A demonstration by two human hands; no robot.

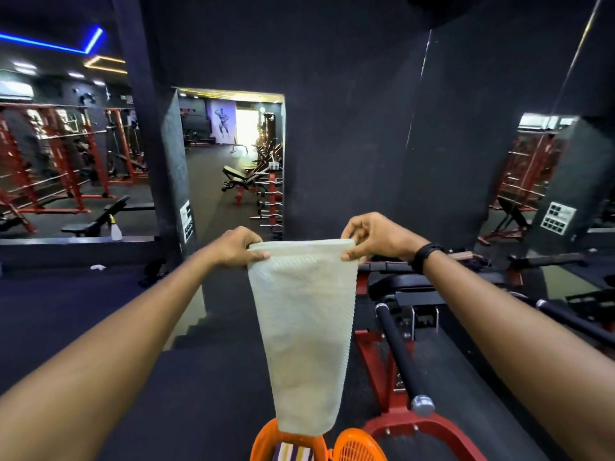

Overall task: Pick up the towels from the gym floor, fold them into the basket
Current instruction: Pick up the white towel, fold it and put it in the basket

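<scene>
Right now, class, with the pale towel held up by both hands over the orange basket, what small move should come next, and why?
Probably lower it into the basket. The left hand and right hand pinch the top corners of the towel, which hangs already narrowed, its bottom edge just above the basket, where a striped cloth lies.

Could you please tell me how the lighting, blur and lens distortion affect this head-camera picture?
Head view: dim overall; the doorway blows out white, blue ceiling strips glow. Wide-angle bending stretches the forearms. The towel and both hands, left and right, stay fairly sharp; the left racks smear.
</scene>
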